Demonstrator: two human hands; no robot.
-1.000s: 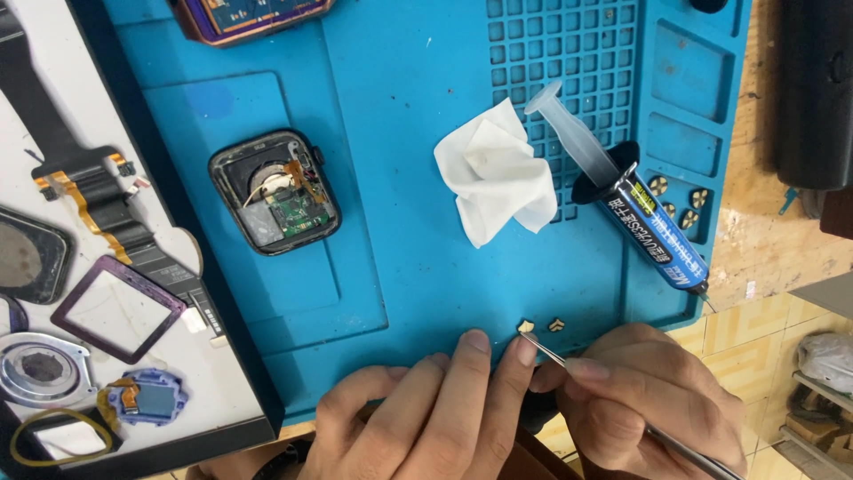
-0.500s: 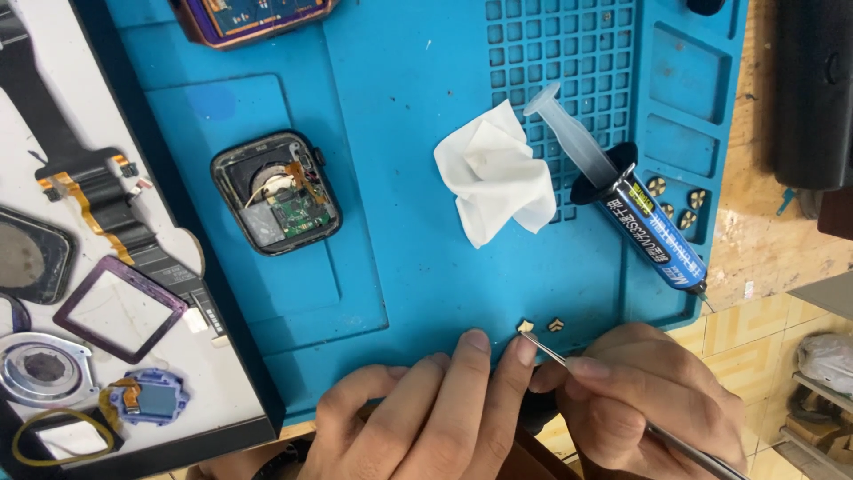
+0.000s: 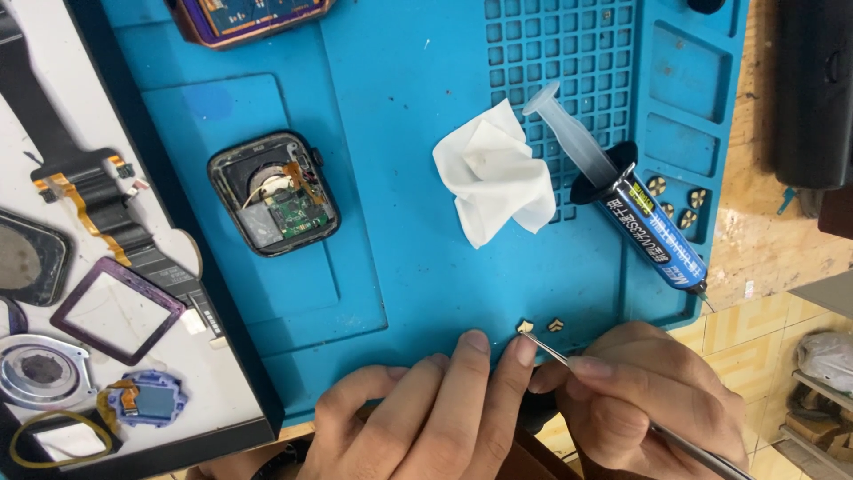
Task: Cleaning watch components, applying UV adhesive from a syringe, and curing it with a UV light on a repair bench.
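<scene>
Down at the near edge of the blue work mat (image 3: pixel 426 267), seen from the head camera, the left hand (image 3: pixel 426 418) lies flat with its fingers stretched forward and close together, holding nothing; its fingertips rest on the mat just beside a small pale part (image 3: pixel 525 327). The right hand (image 3: pixel 640 400) is closed in a pinch round thin metal tweezers (image 3: pixel 613 400), whose tip touches that part. A second small pale part (image 3: pixel 556 324) lies just to its right, apart from the tip. Farther up the mat sit an opened watch body (image 3: pixel 274 193), a crumpled white tissue (image 3: pixel 493 173) and a syringe tube (image 3: pixel 622 191); to the left, a white tray (image 3: pixel 160 267) holds watch pieces
</scene>
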